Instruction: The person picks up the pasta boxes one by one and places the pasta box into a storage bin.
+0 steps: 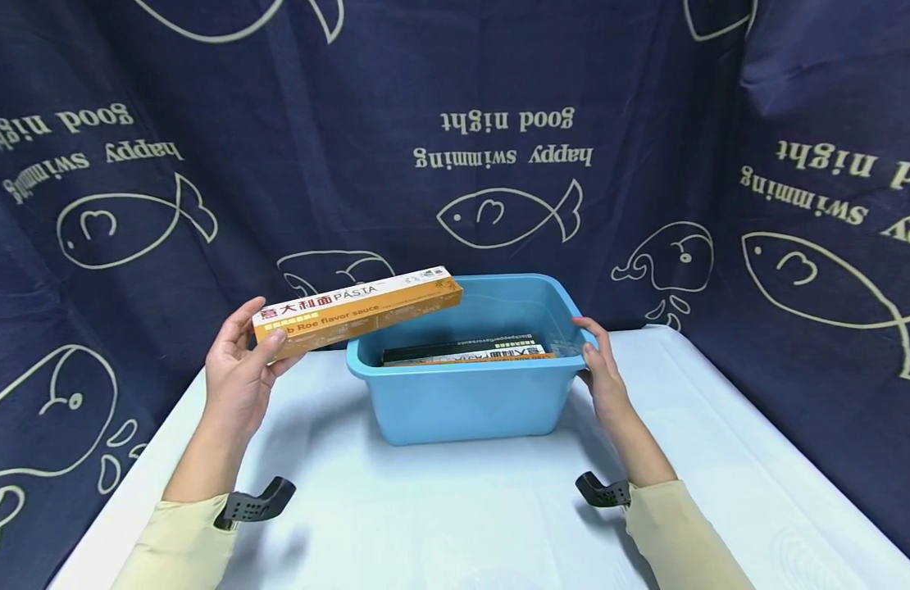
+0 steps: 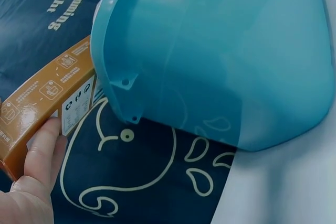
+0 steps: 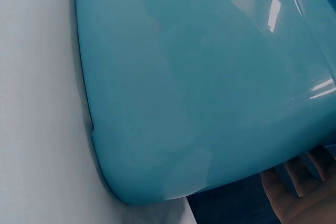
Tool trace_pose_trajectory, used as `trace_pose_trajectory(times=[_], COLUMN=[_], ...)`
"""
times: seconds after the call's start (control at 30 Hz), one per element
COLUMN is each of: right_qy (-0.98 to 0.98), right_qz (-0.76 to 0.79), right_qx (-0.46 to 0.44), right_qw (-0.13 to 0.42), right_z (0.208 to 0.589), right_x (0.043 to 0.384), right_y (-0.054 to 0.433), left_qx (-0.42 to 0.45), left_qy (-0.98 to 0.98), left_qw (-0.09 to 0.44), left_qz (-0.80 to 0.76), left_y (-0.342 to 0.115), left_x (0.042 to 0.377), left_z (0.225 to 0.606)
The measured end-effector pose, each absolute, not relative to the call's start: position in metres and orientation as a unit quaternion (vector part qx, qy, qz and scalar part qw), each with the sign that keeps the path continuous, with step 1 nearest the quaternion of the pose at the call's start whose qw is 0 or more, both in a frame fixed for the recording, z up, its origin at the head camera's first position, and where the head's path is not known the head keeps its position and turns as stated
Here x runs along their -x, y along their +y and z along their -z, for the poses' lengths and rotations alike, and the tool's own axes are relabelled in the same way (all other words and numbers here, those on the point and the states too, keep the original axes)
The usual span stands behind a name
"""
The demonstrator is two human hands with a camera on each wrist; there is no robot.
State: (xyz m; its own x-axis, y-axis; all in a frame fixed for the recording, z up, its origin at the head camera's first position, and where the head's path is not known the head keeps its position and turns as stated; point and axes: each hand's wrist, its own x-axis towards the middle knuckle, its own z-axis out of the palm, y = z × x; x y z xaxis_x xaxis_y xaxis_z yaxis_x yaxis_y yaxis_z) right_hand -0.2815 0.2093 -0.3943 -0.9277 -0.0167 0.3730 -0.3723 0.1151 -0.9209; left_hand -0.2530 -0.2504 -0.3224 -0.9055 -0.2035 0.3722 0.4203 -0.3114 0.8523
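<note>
My left hand [image 1: 237,369] grips the near end of an orange and white pasta box [image 1: 359,307], thumb on the front. The box slants up to the right, and its far end overlaps the left rim of a blue plastic bin [image 1: 462,406] in the head view. In the left wrist view the fingers press the underside of the pasta box [image 2: 50,93]. My right hand [image 1: 606,373] holds the bin's right rim, with fingers over the edge and thumb at the front corner. Inside the bin lie a dark box [image 1: 462,347] and a white-and-orange pasta box [image 1: 499,355], mostly hidden by the front wall.
The bin stands on a table with a white cover [image 1: 455,516]. Behind and at both sides hangs a dark blue curtain [image 1: 396,98] with fish drawings, close to the bin's back. A black wrist strap mount [image 1: 259,501] sits on each forearm.
</note>
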Motion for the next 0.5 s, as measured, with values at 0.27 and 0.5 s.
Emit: trace_pose_trajectory(times=[0.27, 0.5], right_qy=[-0.737, -0.738], right_qz=[-0.649, -0.649], right_qx=[-0.130, -0.128], right_qw=[0.136, 0.133], right_z=[0.395, 0.395], right_x=[0.281, 0.281], right_y=[0.211, 0.211], left_qx=[0.104, 0.106], left_qy=[-0.588, -0.610], left_qw=[0.178, 0.149], left_qz=[0.782, 0.771], left_y=[-0.239, -0.230], left_x=[0.260, 0.265], left_z=[0.316, 0.311])
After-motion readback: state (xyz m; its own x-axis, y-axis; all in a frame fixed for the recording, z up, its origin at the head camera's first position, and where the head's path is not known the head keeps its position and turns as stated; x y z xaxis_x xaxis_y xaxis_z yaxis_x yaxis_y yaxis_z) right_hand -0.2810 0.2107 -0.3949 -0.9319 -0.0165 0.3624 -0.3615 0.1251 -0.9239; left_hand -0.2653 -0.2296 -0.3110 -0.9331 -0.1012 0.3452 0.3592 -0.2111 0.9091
